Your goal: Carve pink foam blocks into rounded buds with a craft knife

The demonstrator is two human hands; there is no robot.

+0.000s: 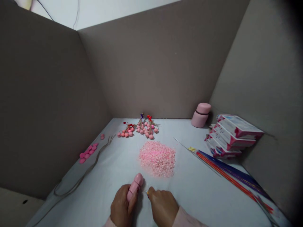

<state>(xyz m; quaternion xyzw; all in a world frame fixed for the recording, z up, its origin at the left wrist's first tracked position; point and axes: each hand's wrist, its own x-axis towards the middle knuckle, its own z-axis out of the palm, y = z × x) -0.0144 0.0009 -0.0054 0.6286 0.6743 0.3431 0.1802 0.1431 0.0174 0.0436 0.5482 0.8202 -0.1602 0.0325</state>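
Note:
My left hand (121, 206) is closed around a small pink oblong tool (135, 185), its rounded tip pointing up and away from me. My right hand (162, 207) is pinched on a tiny thin piece (145, 190) that reaches toward the pink tool; I cannot make out what it is. Both hands rest low at the near edge of the pale table (113, 170). Just beyond them lies a heap of small pink flakes (157, 158).
Bunches of pink balls on stems (140, 128) lie at the back. Pink discs (88, 152) and brown cords (94, 160) are at left. A pink jar (201, 114), stacked boxes (230, 135) and long red and blue sticks (232, 176) are at right. Brown partition walls (151, 72) enclose the table.

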